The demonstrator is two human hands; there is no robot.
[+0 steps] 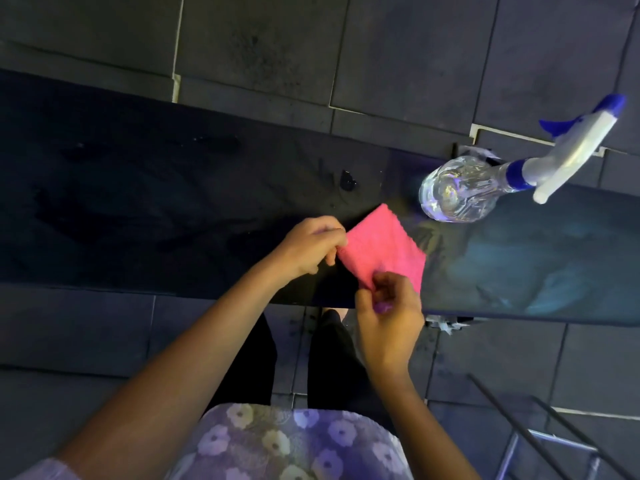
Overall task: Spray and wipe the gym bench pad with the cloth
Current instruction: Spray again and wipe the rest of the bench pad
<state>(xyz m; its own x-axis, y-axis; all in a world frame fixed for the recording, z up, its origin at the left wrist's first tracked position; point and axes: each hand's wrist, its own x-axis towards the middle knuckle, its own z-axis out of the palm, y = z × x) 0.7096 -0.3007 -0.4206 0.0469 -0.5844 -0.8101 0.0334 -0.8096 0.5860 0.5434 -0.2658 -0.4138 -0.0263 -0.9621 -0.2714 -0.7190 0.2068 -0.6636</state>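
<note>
A folded pink cloth (384,249) is held just above the black gym bench pad (156,202), which runs across the view from left to right. My left hand (311,247) pinches the cloth's left corner. My right hand (388,317) pinches its near corner at the pad's front edge. A clear spray bottle (457,192) with a white and blue trigger head (575,147) stands on the pad to the right of the cloth, untouched. Wet patches and a small puddle (347,180) show on the pad's left and middle parts.
Dark floor tiles (259,46) surround the bench. Metal frame bars (554,441) rise at the lower right. My legs (263,355) stand close to the bench's front edge, and a bench foot (446,323) shows beneath the pad.
</note>
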